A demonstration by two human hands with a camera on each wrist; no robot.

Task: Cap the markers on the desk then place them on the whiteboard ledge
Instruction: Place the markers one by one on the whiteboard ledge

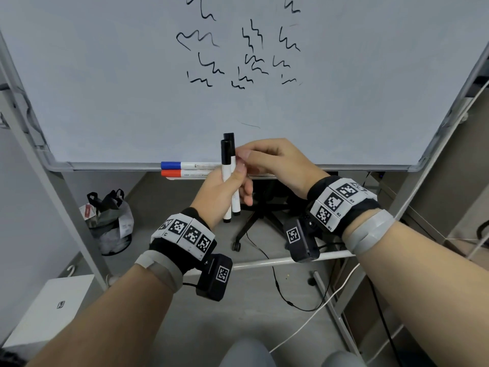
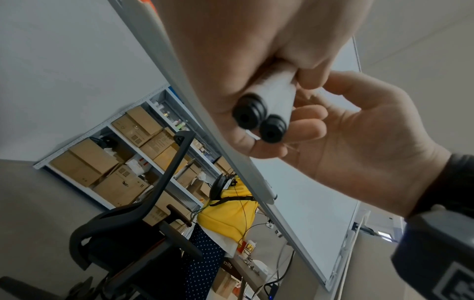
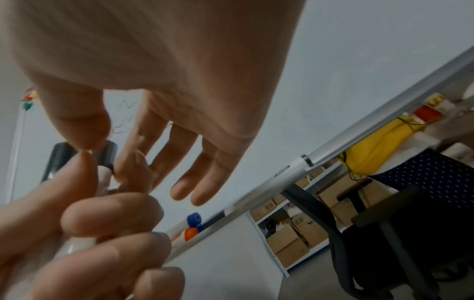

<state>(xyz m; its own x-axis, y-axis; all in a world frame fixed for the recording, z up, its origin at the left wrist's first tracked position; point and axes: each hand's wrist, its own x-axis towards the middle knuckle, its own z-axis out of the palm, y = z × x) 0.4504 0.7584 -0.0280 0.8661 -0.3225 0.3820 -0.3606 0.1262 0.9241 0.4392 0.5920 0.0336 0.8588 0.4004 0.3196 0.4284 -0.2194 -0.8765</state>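
Whiteboard ledge (image 1: 344, 168) holds two markers (image 1: 190, 169); left hand (image 1: 225, 189) grips two black-capped markers (image 1: 227, 165), right hand (image 1: 275, 162) pinching one.

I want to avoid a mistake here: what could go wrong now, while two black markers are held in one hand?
1. The left hand grips both black markers together while the right hand pinches one; pulling it may loosen the other, which could fall.
2. The blue marker and red marker already lie on the ledge; a careless placement might knock them off.

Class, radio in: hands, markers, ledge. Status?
Left hand grips two black-capped markers upright. Right hand pinches the rear one. Blue marker, red marker on ledge. Nothing blocking.
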